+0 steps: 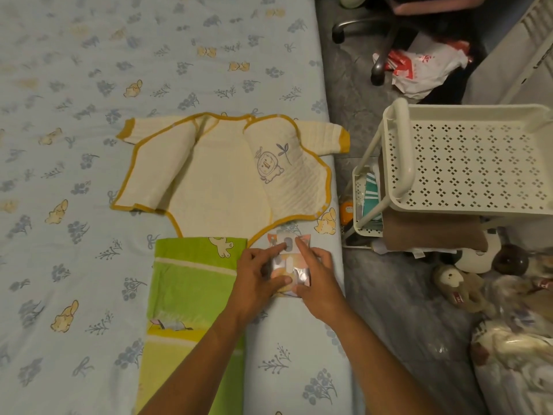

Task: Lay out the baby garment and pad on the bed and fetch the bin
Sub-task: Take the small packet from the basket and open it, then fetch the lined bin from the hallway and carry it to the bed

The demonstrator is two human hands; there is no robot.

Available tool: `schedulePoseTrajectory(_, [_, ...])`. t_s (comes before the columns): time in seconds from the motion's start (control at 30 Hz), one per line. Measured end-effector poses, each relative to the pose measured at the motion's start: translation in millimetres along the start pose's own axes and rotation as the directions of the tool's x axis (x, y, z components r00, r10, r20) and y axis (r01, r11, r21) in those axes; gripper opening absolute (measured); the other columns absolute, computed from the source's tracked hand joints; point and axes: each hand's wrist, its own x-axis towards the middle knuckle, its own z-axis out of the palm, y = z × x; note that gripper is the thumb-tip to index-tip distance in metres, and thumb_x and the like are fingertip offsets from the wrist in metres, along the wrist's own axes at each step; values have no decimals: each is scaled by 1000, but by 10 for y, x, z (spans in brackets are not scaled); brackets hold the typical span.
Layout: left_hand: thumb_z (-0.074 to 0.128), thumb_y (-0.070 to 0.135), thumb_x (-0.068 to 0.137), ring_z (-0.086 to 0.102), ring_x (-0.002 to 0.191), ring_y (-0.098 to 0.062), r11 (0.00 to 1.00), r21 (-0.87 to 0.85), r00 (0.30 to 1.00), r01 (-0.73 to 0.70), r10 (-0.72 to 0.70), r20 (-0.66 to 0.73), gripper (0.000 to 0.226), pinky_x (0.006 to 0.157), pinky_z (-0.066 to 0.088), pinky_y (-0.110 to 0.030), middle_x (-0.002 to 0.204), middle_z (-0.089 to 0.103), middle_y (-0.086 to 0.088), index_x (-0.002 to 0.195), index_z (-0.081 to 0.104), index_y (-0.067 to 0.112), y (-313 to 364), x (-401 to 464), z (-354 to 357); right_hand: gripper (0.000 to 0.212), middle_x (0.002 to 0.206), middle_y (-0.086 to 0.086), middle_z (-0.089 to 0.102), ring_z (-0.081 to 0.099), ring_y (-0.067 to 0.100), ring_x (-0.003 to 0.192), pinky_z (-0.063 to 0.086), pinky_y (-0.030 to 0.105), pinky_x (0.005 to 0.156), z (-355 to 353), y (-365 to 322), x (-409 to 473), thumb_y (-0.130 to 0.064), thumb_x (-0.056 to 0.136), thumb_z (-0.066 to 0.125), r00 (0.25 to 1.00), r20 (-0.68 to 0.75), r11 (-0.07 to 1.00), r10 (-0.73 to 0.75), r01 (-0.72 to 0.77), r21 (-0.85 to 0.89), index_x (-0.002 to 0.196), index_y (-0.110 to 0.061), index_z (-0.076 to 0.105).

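A cream baby garment [215,175] with mustard trim lies spread open on the bed [74,100], its right flap showing a lion print. Just below it a green patterned pad [191,283] lies flat, running toward the bed's near edge. To the right of the pad, a small pink and orange wrapped packet [288,245] rests on the sheet. My left hand [257,277] and my right hand [317,274] both press on the packet, fingers over its middle. No bin is visible.
A cream perforated trolley [466,163] stands on the floor right of the bed, with a lower shelf holding items. Plush toys [457,286] and bags lie at the lower right. A white and red plastic bag [425,67] sits by chair legs [380,55].
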Motion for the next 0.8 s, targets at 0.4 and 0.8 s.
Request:
schedulePoseTrajectory(0.4, [87, 26, 65, 39, 108, -23, 936, 326, 981, 130, -168, 93, 86, 103, 38, -37, 100, 35, 4, 137, 45, 46, 284, 75, -64, 93, 131, -1, 25, 42, 15, 119, 54, 25, 87, -113, -145, 45, 2, 81, 67, 994, 57, 996, 88, -88, -14, 149, -42, 20])
schedulePoseTrajectory(0.8, [55, 70, 69, 45, 126, -32, 832, 521, 961, 193, -268, 72, 83, 102, 38, -37, 131, 52, -12, 143, 42, 34, 983, -63, -408, 50, 144, 3, 47, 48, 23, 128, 42, 42, 107, -885, -1109, -245, -34, 90, 59, 991, -126, 988, 53, -70, -136, 139, -29, 47])
